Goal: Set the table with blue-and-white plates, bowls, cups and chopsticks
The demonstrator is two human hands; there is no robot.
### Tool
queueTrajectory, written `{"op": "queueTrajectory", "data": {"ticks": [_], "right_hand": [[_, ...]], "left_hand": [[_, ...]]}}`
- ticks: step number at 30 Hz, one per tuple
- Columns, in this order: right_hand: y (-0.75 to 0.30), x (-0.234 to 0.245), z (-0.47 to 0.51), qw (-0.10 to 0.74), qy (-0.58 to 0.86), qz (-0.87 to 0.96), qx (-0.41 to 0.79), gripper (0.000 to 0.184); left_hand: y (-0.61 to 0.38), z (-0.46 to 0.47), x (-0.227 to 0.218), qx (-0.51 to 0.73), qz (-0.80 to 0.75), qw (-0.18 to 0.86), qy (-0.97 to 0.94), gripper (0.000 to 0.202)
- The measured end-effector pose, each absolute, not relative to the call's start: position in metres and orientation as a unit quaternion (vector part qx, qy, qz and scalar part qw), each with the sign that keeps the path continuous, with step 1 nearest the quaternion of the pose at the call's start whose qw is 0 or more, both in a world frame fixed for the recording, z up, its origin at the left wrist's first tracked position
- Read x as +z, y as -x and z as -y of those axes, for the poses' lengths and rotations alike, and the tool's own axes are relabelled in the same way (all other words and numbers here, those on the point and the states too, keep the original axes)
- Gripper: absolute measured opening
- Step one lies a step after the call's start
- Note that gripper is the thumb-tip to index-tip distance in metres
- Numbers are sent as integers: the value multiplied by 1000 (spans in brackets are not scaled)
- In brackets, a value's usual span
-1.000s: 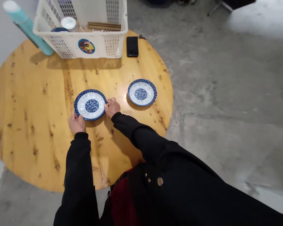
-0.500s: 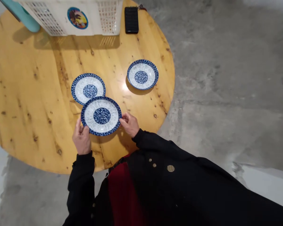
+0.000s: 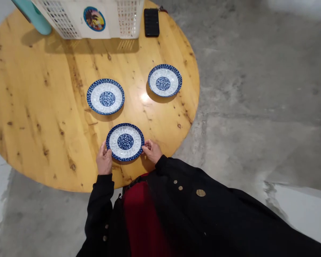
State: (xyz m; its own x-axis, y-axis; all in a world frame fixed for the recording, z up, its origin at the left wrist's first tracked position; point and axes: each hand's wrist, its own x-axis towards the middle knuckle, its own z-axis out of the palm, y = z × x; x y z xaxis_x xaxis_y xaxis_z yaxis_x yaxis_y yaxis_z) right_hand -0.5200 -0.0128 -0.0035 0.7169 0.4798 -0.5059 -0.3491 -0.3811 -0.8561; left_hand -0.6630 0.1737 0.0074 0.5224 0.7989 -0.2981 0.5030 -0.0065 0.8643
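Observation:
A blue-and-white plate (image 3: 125, 141) is at the near side of the round wooden table, gripped at its rim from both sides. My left hand (image 3: 104, 160) pinches the left edge, thumb on the rim. On the opposite edge my right hand (image 3: 152, 150) is closed, its fingers partly hidden by the plate. Whether the plate touches the tabletop I cannot tell. Two more plates of the same pattern lie flat beyond it: one plate (image 3: 105, 96) just ahead to the left, another plate (image 3: 164, 80) farther right, close to the table's edge.
A white plastic basket (image 3: 109, 26) with a round palm-tree sticker stands at the table's far side. Left of it is a teal object (image 3: 39, 19), cut off by the frame. A black case-like item (image 3: 151, 23) lies right of the basket. Grey concrete floor (image 3: 251, 100) surrounds the wooden table (image 3: 56, 117).
Both hands have brought the held plate nearer to my body and slightly right, lower toward the table. It no longer overlaps the left plate in view. The camera view has shifted a little.

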Motion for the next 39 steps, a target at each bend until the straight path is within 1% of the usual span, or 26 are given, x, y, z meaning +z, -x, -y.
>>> {"op": "queueTrajectory", "data": {"ticks": [5, 12, 22, 31, 37, 39], "right_hand": [[525, -5, 13, 556, 746, 32, 365, 9], [526, -5, 13, 551, 754, 26, 356, 13], [525, -3, 13, 532, 781, 19, 327, 8], [523, -1, 14, 512, 794, 17, 326, 11], [517, 4, 16, 528, 758, 9, 383, 15], [517, 3, 17, 536, 752, 7, 383, 17]], "left_hand": [[662, -175, 13, 127, -473, 525, -696, 60], [662, -177, 17, 115, -468, 499, -720, 55], [658, -179, 14, 111, -450, 520, -718, 54], [654, -185, 13, 97, -439, 522, -725, 54], [651, -186, 12, 86, -436, 541, -714, 52], [651, -186, 11, 91, -432, 544, -713, 52]]}}
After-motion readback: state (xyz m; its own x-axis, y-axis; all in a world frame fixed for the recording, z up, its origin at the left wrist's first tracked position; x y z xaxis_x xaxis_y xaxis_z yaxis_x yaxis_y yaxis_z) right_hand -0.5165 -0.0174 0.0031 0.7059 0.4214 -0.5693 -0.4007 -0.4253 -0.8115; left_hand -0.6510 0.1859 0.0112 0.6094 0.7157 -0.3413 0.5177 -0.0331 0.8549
